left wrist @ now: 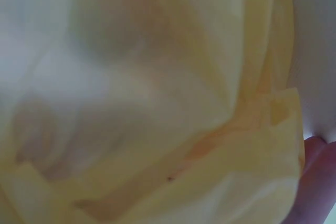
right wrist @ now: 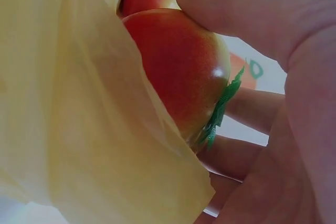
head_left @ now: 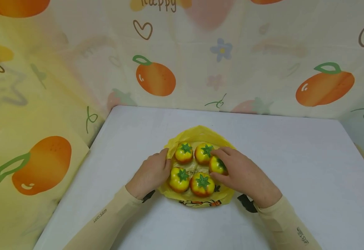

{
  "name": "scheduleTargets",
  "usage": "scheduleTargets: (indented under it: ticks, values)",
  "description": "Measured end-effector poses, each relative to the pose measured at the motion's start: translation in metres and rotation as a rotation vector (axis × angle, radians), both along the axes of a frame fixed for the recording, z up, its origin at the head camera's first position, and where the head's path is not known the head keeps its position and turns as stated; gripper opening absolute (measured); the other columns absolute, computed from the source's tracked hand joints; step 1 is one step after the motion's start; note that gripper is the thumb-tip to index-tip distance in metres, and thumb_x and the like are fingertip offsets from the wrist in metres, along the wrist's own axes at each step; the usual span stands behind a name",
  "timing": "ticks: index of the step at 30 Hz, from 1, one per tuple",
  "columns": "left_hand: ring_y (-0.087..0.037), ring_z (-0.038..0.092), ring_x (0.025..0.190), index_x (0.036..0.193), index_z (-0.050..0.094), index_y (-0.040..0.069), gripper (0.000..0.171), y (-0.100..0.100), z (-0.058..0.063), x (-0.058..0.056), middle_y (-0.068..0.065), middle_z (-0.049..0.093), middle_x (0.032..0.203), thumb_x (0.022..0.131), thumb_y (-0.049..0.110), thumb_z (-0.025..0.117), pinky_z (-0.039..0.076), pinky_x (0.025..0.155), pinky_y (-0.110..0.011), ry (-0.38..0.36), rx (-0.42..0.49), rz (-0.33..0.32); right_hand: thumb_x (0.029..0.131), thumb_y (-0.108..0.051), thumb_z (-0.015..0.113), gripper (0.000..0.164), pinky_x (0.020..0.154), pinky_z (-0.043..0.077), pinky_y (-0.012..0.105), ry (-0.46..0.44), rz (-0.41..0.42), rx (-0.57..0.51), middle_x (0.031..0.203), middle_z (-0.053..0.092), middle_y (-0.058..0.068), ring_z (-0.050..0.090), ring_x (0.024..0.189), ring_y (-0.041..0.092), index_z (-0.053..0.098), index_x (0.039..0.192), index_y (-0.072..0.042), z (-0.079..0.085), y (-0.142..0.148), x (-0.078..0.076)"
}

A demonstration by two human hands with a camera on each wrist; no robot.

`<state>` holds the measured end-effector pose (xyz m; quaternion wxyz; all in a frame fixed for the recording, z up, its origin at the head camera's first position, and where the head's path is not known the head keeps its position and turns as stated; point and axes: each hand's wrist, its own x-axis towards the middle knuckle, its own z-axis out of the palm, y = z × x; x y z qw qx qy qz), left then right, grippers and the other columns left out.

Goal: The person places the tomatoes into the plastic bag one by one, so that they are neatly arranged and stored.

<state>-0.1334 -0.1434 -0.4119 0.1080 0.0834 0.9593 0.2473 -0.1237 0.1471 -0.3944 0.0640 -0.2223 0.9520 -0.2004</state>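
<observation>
A yellow plastic bag (head_left: 199,133) lies spread with its mouth up, and several yellow-and-red tomatoes with green star-shaped leaf tops sit inside it. At the bag's left rim, my left hand (head_left: 152,172) holds the plastic. The bag (left wrist: 247,177) fills most of the left wrist view, with a blurred finger (left wrist: 315,182) at the lower right. My right hand (head_left: 242,173) grips the rightmost tomato (head_left: 216,165) between thumb and fingers. In the right wrist view this tomato (right wrist: 176,61) shows its red side, partly hidden by the bag's wall.
The bag sits on a white table (head_left: 282,152). Behind the table hangs a cloth (head_left: 194,76) printed with oranges, hearts and flowers; more of it covers the left side. Black wrist straps (head_left: 247,203) show under the wrists, and both forearms have beige sleeves (head_left: 107,215).
</observation>
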Motion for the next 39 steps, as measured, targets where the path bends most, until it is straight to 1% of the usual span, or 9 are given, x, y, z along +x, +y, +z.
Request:
scheduleTargets:
  ticks: [3, 9, 13, 21, 27, 32, 39]
  values:
    - [-0.031, 0.071, 0.101, 0.155, 0.049, -0.007, 0.053, -0.001, -0.001, 0.0, -0.025, 0.073, 0.129, 0.111, 0.023, 0.046, 0.061, 0.096, -0.051, 0.006, 0.001, 0.001, 0.095, -0.042, 0.082, 0.066, 0.108, 0.058, 0.051, -0.007, 0.004, 0.004, 0.143, 0.065, 0.01, 0.065, 0.119, 0.026, 0.06, 0.15, -0.01, -0.001, 0.0, 0.0]
    - [-0.028, 0.069, 0.098, 0.156, 0.048, -0.005, 0.053, -0.001, -0.001, 0.0, -0.024, 0.073, 0.128, 0.112, 0.024, 0.045, 0.061, 0.095, -0.051, -0.008, 0.001, 0.009, 0.095, -0.04, 0.083, 0.064, 0.105, 0.059, 0.051, -0.008, 0.017, 0.017, 0.141, 0.067, 0.011, 0.066, 0.116, 0.025, 0.061, 0.148, -0.009, -0.003, 0.0, -0.001]
    - [-0.027, 0.068, 0.096, 0.157, 0.047, -0.005, 0.054, -0.001, 0.0, 0.0, -0.024, 0.072, 0.129, 0.112, 0.025, 0.045, 0.061, 0.095, -0.05, -0.014, 0.007, 0.011, 0.096, -0.04, 0.082, 0.065, 0.105, 0.059, 0.051, -0.021, 0.016, 0.021, 0.142, 0.066, 0.011, 0.067, 0.117, 0.025, 0.061, 0.149, -0.01, -0.004, 0.0, -0.001]
    - [-0.028, 0.069, 0.099, 0.158, 0.046, -0.007, 0.054, 0.0, 0.0, 0.0, -0.027, 0.071, 0.134, 0.113, 0.024, 0.046, 0.061, 0.098, -0.051, -0.025, 0.01, 0.003, 0.098, -0.04, 0.079, 0.063, 0.102, 0.06, 0.048, -0.036, 0.017, 0.012, 0.138, 0.067, 0.009, 0.066, 0.111, 0.022, 0.06, 0.15, -0.01, -0.009, 0.001, -0.001]
    - [-0.027, 0.068, 0.096, 0.158, 0.046, -0.006, 0.054, -0.001, 0.0, 0.0, -0.026, 0.071, 0.133, 0.113, 0.024, 0.046, 0.061, 0.095, -0.05, -0.027, 0.0, 0.003, 0.098, -0.041, 0.079, 0.064, 0.104, 0.059, 0.05, -0.056, 0.006, 0.014, 0.14, 0.067, 0.01, 0.066, 0.114, 0.023, 0.06, 0.151, -0.01, -0.012, 0.001, -0.003]
    - [-0.027, 0.067, 0.096, 0.159, 0.045, -0.006, 0.055, -0.001, -0.001, -0.001, -0.026, 0.071, 0.134, 0.113, 0.024, 0.046, 0.061, 0.096, -0.049, -0.031, 0.002, 0.002, 0.099, -0.041, 0.078, 0.061, 0.104, 0.059, 0.05, -0.064, 0.002, 0.023, 0.139, 0.067, 0.009, 0.066, 0.113, 0.023, 0.061, 0.149, -0.01, -0.014, 0.002, -0.005]
    - [-0.026, 0.066, 0.095, 0.158, 0.045, -0.006, 0.054, -0.002, -0.001, -0.001, -0.025, 0.071, 0.132, 0.113, 0.024, 0.046, 0.061, 0.095, -0.049, -0.025, 0.009, -0.006, 0.098, -0.041, 0.078, 0.064, 0.103, 0.059, 0.05, -0.077, -0.011, 0.026, 0.139, 0.067, 0.011, 0.067, 0.112, 0.024, 0.059, 0.149, -0.008, -0.017, 0.002, -0.006]
